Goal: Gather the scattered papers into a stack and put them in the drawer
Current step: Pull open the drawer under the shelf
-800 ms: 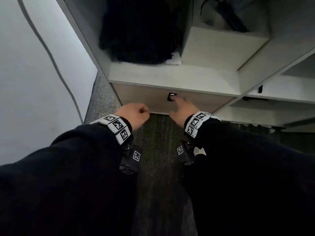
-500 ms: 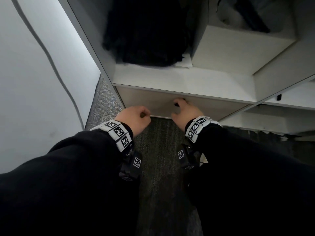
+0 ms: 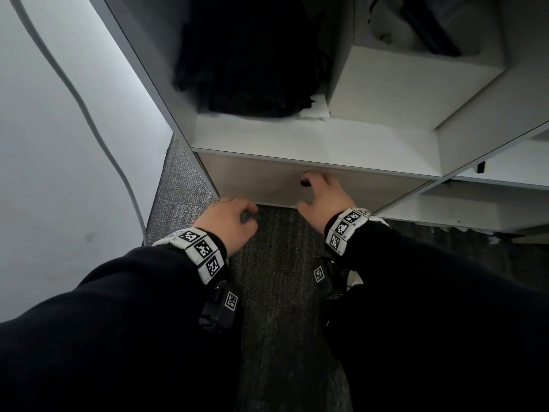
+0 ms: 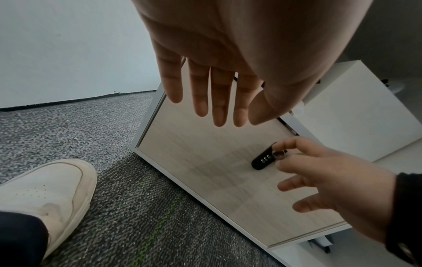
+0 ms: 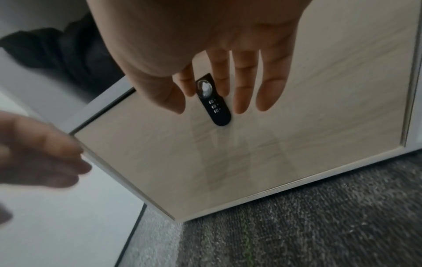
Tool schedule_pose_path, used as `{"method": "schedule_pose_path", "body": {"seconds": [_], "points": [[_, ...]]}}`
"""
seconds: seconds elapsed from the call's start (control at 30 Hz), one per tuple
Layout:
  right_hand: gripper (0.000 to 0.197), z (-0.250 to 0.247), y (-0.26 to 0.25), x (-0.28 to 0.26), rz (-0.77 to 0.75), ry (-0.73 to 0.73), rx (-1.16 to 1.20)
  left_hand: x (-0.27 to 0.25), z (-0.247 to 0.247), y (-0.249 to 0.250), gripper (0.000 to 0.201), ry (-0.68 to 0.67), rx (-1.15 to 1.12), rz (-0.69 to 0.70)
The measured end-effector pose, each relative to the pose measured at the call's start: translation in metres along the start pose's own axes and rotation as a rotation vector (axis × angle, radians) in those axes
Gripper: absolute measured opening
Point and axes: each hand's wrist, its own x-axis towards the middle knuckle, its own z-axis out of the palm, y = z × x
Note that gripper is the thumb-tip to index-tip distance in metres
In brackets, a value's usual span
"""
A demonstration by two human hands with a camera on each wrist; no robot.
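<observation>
The lock knob on the closed drawer is pinched by the right hand, directly ahead of it, while the left hand hangs slack and empty farther left

Pale wall, speckled grey carpet, white shelving unit in dim light.

You're seeing: one drawer front, one combination lock, two hands, one shoe, one black bag.

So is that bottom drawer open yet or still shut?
Shut. The drawer front sits flush in the cabinet frame, nothing of the inside showing. The right hand pinches the silver knob on the black combination lock.
</observation>
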Motion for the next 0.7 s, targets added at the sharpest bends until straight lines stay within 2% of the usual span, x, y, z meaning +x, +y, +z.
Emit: {"method": "schedule_pose_path", "body": {"seconds": [0.23, 0.37, 0.5, 0.7], "points": [[0.041, 0.001, 0.001, 0.010, 0.006, 0.045, 0.011, 0.010, 0.003, 0.005, 0.046, -0.012, 0.055, 0.014], [0.046, 0.003, 0.004, 0.006, 0.016, 0.047, 0.035, 0.012, -0.001, 0.016, 0.050, 0.127, 0.146, 0.097], [0.044, 0.003, 0.006, -0.005, -0.008, 0.008, 0.024, 0.012, -0.001, 0.028, 0.071, 0.221, 0.252, 0.165], [0.051, -0.008, 0.007, -0.047, -0.074, -0.155, -0.122, 0.007, 0.016, 0.025, 0.091, 0.127, 0.386, 0.098]]}}
